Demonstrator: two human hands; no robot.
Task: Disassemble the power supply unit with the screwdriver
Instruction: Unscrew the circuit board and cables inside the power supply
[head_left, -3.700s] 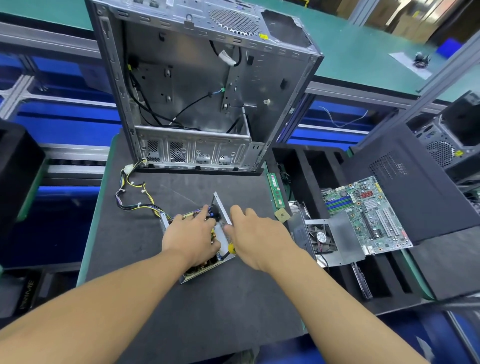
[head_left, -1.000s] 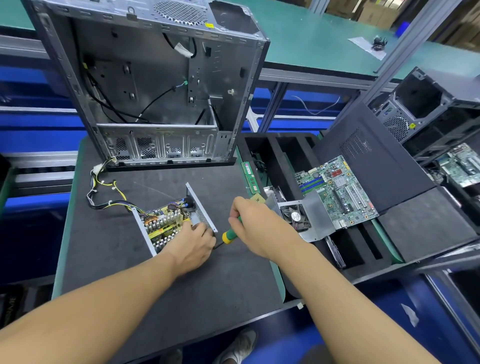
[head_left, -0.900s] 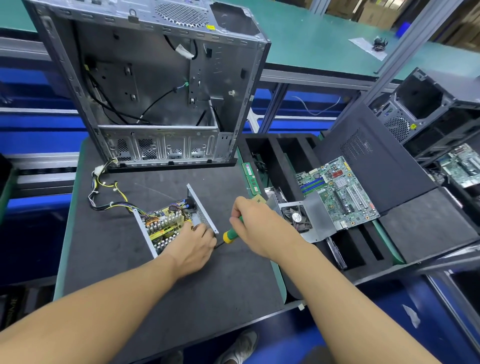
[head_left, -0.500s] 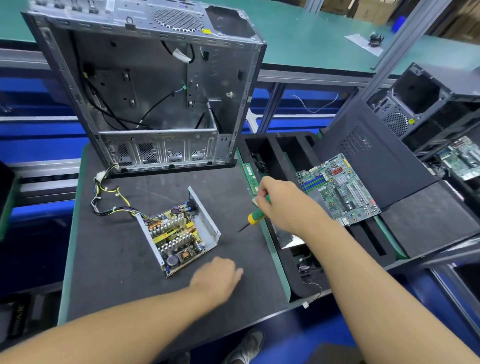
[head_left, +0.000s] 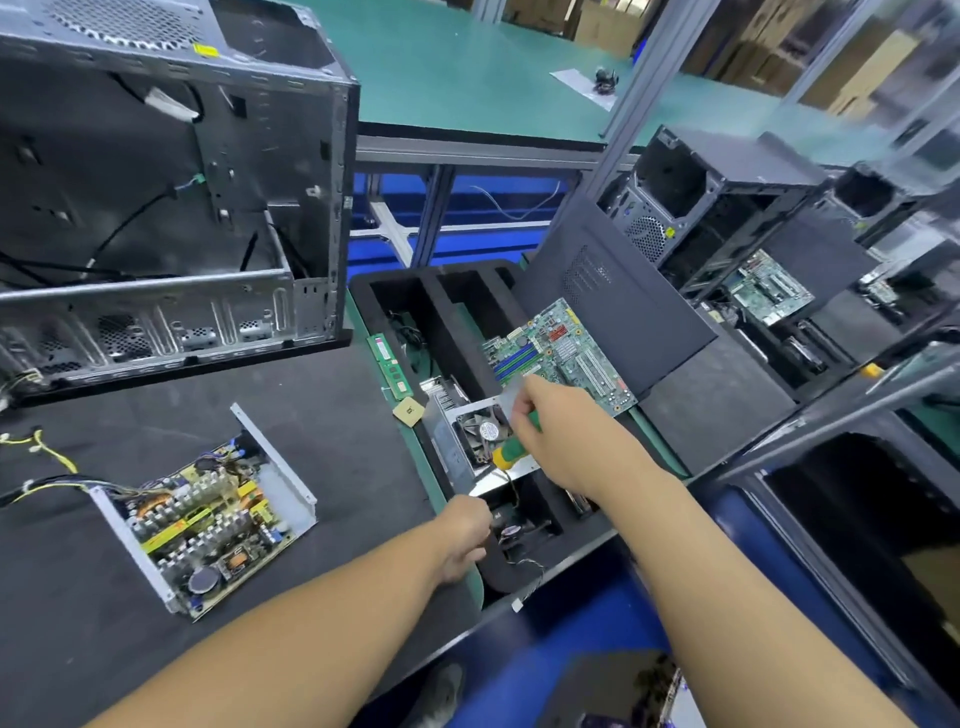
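A: Where does the power supply unit (head_left: 208, 514) lie, and what does each hand do?

B: It rests on the dark worktop (head_left: 337, 405) at lower left, cover off, its circuit board exposed and its yellow and black wire harness (head_left: 36, 467) trailing off to the left. Both hands are well apart from it, over the black foam tray (head_left: 452, 322) to the right. The right hand (head_left: 566, 436) is closed around the green-and-yellow handle of the screwdriver (head_left: 511, 447), above a metal cover with a fan (head_left: 480, 431) that lies in the tray. The left hand (head_left: 465, 535) sits at the tray's near edge with its fingers (head_left: 480, 525) curled in; whether they pinch a screw or anything else cannot be told.

A: What could go wrong from here?

B: A small part, if the left hand carries one, could fall onto the worktop or floor instead of into a compartment, because the hand hovers at the very rim. The screwdriver's tip is hidden behind the right hand and points down toward the fan, so a careless lowering could jab the blades or snag the thin lead beside them. The motherboard (head_left: 561, 353) just behind the right hand, propped against the tray, could be knocked by the wrist.
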